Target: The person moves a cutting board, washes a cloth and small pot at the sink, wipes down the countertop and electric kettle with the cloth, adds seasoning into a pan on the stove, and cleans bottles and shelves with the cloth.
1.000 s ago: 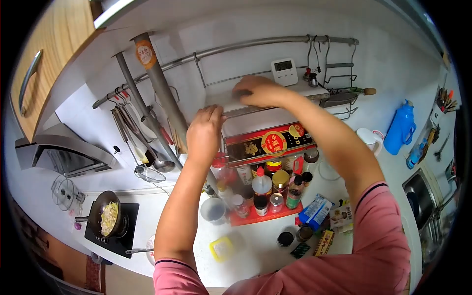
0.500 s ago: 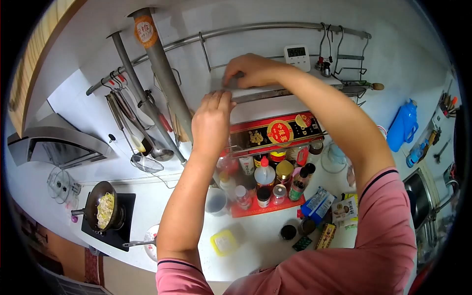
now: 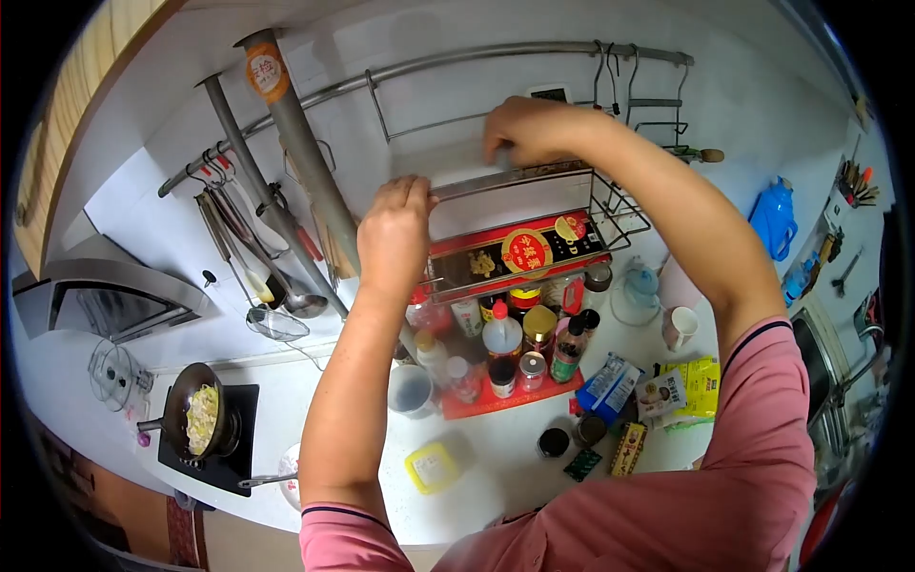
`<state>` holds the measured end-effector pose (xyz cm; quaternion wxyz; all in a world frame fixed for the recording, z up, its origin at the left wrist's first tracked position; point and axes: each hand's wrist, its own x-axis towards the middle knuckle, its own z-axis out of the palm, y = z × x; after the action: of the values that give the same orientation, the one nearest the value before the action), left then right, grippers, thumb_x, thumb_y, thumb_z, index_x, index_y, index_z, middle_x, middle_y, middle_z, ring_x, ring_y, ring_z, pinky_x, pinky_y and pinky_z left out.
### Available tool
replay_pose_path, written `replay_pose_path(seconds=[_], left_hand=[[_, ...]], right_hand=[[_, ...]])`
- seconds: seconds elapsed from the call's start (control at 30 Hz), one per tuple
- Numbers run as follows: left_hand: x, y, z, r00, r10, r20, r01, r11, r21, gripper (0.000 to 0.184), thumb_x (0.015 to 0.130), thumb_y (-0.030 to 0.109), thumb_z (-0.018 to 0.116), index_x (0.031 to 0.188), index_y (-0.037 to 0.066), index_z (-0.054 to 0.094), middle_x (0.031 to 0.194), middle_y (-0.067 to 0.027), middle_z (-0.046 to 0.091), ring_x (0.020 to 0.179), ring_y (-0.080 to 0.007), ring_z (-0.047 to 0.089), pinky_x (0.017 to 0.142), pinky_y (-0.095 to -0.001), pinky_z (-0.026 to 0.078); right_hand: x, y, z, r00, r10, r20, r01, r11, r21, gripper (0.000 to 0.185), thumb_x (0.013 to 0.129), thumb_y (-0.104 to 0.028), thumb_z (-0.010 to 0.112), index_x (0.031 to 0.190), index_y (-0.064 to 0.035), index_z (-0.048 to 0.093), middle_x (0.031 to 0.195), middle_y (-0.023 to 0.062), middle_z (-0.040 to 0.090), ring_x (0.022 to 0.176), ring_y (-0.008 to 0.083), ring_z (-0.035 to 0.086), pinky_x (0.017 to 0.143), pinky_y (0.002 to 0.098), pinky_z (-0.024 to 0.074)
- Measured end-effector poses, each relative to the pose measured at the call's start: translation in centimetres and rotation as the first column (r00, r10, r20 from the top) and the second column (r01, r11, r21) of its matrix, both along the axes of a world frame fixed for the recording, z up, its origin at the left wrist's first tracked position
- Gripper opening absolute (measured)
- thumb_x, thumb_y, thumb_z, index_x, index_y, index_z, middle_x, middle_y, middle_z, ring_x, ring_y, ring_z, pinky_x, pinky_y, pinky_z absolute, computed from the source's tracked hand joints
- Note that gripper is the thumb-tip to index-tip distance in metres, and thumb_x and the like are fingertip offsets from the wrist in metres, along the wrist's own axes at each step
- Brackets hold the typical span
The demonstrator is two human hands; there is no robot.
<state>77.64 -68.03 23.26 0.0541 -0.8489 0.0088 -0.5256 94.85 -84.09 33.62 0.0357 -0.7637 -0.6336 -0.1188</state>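
My left hand [image 3: 393, 229] is closed over the left corner of a metal wire rack [image 3: 477, 191] mounted on the wall rail. My right hand [image 3: 536, 132], smeared by motion, is curled over the rack's top shelf. Something greyish shows under its fingers, too blurred to name. Just behind that hand, a white digital timer [image 3: 550, 93] is mostly covered. Inside the rack's lower tier lies a black and red box [image 3: 522, 252] with gold lettering. Below it, several sauce bottles and jars, among them a bottle with a red cap [image 3: 501, 334], stand on a red tray [image 3: 510, 402].
On the left, a wok [image 3: 197, 412] with food sits on a black stove [image 3: 243, 429]. Ladles and a strainer [image 3: 276, 324] hang from the rail. A yellow-rimmed container [image 3: 432, 468], seasoning packets [image 3: 610, 386] and a paper cup [image 3: 680, 327] are on the white counter. A blue thermos [image 3: 774, 219] is at right.
My right hand has moved to the right along the top shelf and now hides most of the timer. My left hand stays at the rack's left corner. The view has shifted slightly.
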Motion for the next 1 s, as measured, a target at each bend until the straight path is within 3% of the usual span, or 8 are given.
replay_pose_path(seconds=[0.07,0.13,0.2,0.27,0.6,0.73,0.9,1.0], left_hand=[[0.2,0.1,-0.1,1.0,0.004,-0.001,-0.004,1.0,0.005,0.021,0.087,0.014,0.067,0.105,0.003,0.067,0.106,-0.0128,0.069,0.096,-0.0319,0.066,0.08,-0.0397,0.054],[0.2,0.0,-0.2,1.0,0.013,-0.007,-0.013,1.0,-0.004,0.021,0.087,0.015,0.067,0.105,0.003,0.067,0.106,-0.0124,0.069,0.096,-0.0319,0.066,0.08,-0.0398,0.054],[0.1,0.1,-0.2,1.0,0.028,-0.014,-0.028,1.0,-0.001,0.021,0.087,0.015,0.067,0.105,0.004,0.067,0.106,-0.012,0.069,0.095,-0.0318,0.066,0.079,-0.04,0.054],[-0.1,0.1,-0.1,0.999,0.041,-0.026,-0.041,0.999,0.008,0.021,0.087,0.016,0.067,0.105,0.005,0.067,0.106,-0.0114,0.07,0.095,-0.0316,0.066,0.079,-0.0401,0.054],[0.1,-0.1,0.1,0.999,0.041,-0.027,-0.04,0.999,0.021,0.021,0.088,0.016,0.068,0.106,0.005,0.067,0.109,-0.0127,0.069,0.098,-0.0318,0.067,0.081,-0.0393,0.055],[-0.1,-0.1,-0.2,0.998,0.052,-0.021,-0.051,0.997,0.049,0.02,0.086,0.015,0.068,0.104,0.005,0.066,0.108,-0.0115,0.069,0.098,-0.0302,0.066,0.08,-0.0386,0.055],[-0.2,-0.2,0.2,0.997,0.067,-0.039,-0.063,0.995,0.078,0.021,0.085,0.014,0.068,0.104,0.005,0.066,0.107,-0.0105,0.069,0.099,-0.0287,0.066,0.08,-0.0376,0.055],[0.0,-0.3,0.1,0.997,0.073,-0.032,-0.07,0.994,0.08,0.021,0.085,0.013,0.068,0.104,0.005,0.066,0.107,-0.0108,0.069,0.098,-0.0289,0.066,0.08,-0.0379,0.055]], right_hand=[[-1.0,-1.6,1.4,0.963,-0.217,0.163,0.227,0.972,-0.051,0.039,0.067,0.001,0.06,0.103,-0.008,0.073,0.108,0.0123,0.069,0.1,0.0307,0.065,0.089,0.0378,0.0508],[-0.1,-1.2,0.4,0.997,0.032,0.073,-0.045,0.982,0.184,0.038,0.07,-0.001,0.058,0.105,-0.0069,0.071,0.111,0.0124,0.067,0.104,0.0319,0.063,0.092,0.0398,0.0495],[-0.8,0.7,-1.2,0.943,0.334,0.003,-0.308,0.865,0.396,0.038,0.072,-0.002,0.056,0.107,-0.006,0.07,0.113,0.013,0.066,0.106,0.0328,0.061,0.093,0.0407,0.0486],[-1.8,2.3,-3.1,0.935,0.334,-0.117,-0.3,0.924,0.237,0.04,0.074,-0.003,0.059,0.112,-0.009,0.069,0.118,0.0154,0.064,0.113,0.0336,0.058,0.097,0.0418,0.0467],[2.7,-14.1,-2.6,0.988,-0.126,0.084,0.098,0.955,0.279,0.039,0.069,0.005,0.051,0.103,-0.0026,0.068,0.114,0.0167,0.064,0.108,0.0347,0.06,0.093,0.0407,0.0489],[2.6,-14.0,-4.5,0.991,0.061,0.12,-0.108,0.895,0.433,0.04,0.071,0.004,0.053,0.108,-0.0044,0.067,0.117,0.0153,0.063,0.111,0.0356,0.058,0.093,0.0412,0.0497],[4.1,-18.1,-5.7,0.88,-0.417,0.228,0.299,0.859,0.415,0.033,0.071,0.003,0.061,0.1,-0.009,0.069,0.114,0.0102,0.063,0.103,0.0333,0.06,0.091,0.0413,0.0507],[3.9,-18.8,-5.7,0.869,-0.385,0.31,0.1,0.752,0.652,0.027,0.075,-0.001,0.058,0.098,-0.0102,0.071,0.107,0.0085,0.064,0.1,0.0343,0.059,0.086,0.0429,0.0521]])
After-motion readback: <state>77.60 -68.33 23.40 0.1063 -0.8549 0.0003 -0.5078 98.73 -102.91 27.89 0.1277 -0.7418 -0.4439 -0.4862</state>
